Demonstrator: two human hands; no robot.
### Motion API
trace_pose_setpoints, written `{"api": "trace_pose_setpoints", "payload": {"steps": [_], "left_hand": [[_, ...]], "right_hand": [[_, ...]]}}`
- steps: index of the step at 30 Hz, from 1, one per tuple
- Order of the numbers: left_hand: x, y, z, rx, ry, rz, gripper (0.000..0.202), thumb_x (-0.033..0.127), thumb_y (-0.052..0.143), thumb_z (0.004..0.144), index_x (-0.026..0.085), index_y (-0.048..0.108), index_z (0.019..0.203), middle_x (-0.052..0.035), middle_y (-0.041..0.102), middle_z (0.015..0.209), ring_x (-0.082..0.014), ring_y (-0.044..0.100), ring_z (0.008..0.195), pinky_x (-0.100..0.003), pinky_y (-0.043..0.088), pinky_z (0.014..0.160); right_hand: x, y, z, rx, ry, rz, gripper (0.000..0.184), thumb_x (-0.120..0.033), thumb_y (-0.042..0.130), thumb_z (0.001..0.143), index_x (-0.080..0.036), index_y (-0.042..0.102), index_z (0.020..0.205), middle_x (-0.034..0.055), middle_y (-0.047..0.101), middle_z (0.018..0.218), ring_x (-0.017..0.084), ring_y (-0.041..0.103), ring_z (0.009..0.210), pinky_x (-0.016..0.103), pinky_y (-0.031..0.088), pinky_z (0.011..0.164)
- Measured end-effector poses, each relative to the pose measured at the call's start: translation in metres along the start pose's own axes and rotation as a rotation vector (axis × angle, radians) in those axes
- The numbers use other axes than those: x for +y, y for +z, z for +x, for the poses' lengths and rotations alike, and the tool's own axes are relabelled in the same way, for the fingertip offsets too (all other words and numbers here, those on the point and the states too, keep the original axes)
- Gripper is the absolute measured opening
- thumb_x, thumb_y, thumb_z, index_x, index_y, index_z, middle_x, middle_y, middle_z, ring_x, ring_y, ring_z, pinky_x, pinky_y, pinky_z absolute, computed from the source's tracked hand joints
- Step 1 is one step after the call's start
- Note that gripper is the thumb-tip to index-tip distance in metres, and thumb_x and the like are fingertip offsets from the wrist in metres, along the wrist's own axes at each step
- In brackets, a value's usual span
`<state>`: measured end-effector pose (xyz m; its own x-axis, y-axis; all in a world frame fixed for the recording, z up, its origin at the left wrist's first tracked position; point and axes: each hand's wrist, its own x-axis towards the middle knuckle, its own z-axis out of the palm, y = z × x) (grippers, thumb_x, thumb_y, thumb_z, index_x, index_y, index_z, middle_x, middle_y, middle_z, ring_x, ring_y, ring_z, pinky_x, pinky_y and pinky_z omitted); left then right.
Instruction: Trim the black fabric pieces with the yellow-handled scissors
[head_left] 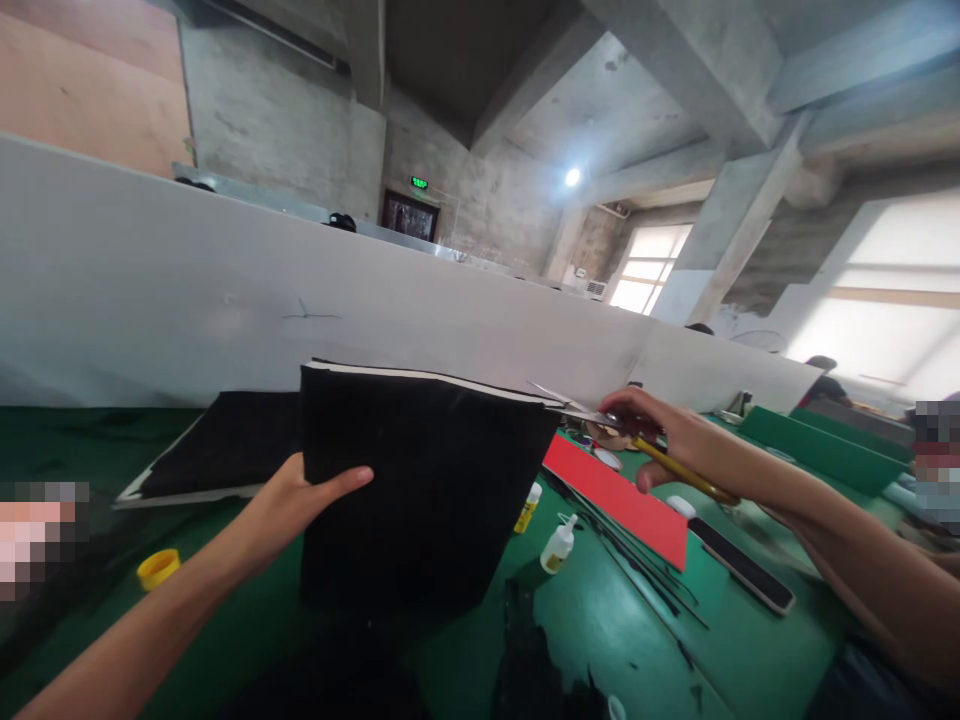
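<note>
A large black panel (pixel 427 480) with a pale strip along its top edge stands upright in front of me. My left hand (pixel 322 490) grips its left side, thumb laid across the front and the other fingers hidden behind. At the panel's top right corner, my right hand (pixel 649 430) holds a pair of scissors (pixel 600 415) with yellowish handles. The scissor blades are parted, and the edge of the corner lies at or between them. Behind the left hand, another black sheet with a pale border (pixel 225 445) lies on the green table (pixel 247 620).
To the right are a red board (pixel 622 500), a small white bottle (pixel 559 545), a yellow glue container (pixel 529 508), thin black strips (pixel 645 560) and a long dark block (pixel 742 565). A yellow ring (pixel 159 568) sits at left. A white partition (pixel 150 290) runs behind the table.
</note>
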<state>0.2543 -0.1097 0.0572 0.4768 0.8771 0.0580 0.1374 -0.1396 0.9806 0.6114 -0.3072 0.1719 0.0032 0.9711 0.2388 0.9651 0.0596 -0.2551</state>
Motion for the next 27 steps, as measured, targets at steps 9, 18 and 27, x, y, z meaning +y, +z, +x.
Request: {"api": "trace_pose_setpoints", "payload": {"steps": [9,18,27], "left_hand": [[-0.005,-0.003,0.002,-0.039,-0.007,0.01,0.055,0.058,0.071,0.069,0.022,0.063,0.109,-0.0059,0.071,0.113,-0.0327,0.056,0.122,-0.043,0.05,0.101],[-0.007,-0.004,0.004,-0.041,0.012,0.016,0.055,0.058,0.07,0.069,0.021,0.063,0.111,-0.0058,0.069,0.117,-0.0321,0.055,0.123,-0.04,0.051,0.099],[-0.012,-0.007,0.006,-0.035,0.013,0.044,0.051,0.058,0.07,0.07,0.023,0.066,0.107,-0.0049,0.072,0.108,-0.0323,0.057,0.121,-0.041,0.053,0.097]], "right_hand": [[-0.008,0.006,-0.003,0.108,0.04,-0.09,0.078,-0.071,0.077,0.052,-0.026,0.056,0.111,0.001,0.065,0.088,0.021,0.058,0.074,0.031,0.046,0.067],[-0.011,0.008,-0.006,0.153,0.04,-0.194,0.072,-0.07,0.076,0.054,-0.027,0.054,0.108,-0.0032,0.058,0.072,0.016,0.05,0.061,0.027,0.041,0.057],[-0.01,0.008,-0.01,0.338,0.073,-0.201,0.046,-0.063,0.074,0.065,-0.028,0.065,0.093,-0.0026,0.06,0.06,0.015,0.049,0.053,0.029,0.041,0.055]]}}
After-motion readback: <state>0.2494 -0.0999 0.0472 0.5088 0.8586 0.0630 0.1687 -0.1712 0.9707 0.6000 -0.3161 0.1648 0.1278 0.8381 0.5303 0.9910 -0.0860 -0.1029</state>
